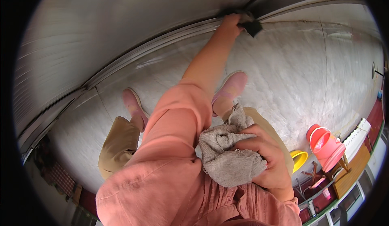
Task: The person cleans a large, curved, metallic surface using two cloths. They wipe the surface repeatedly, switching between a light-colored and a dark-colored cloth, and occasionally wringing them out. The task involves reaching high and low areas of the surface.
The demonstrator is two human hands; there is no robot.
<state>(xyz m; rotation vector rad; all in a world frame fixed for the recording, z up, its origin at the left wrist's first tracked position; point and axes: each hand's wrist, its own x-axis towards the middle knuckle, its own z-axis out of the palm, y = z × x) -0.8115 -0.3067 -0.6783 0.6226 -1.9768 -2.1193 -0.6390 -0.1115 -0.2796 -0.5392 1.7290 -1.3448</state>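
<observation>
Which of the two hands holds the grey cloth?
The right hand bunches the grey cloth near the shirt; the left hand, stretched away, holds a dark item.

Clerk: Upper garment?

Inspector: One shirt, coral pink, creased at the left shoulder. Its front panel shows narrow vertical folds.

Clerk: Sleeves?

Inspector: Left sleeve: same coral pink, loose, bunched in thick folds, edge ending near the elbow. Right sleeve: matching colour, only a small part visible.

Clerk: Hands?

Inspector: Left hand and right hand, both bare; the left one is blurred.

Clerk: Legwear?

Inspector: Trousers, tan, plain, wide in the leg.

Clerk: Footwear?

Inspector: Left shoe and right shoe match: dusty pink, low-cut, rounded toes, paler sole edge.
</observation>
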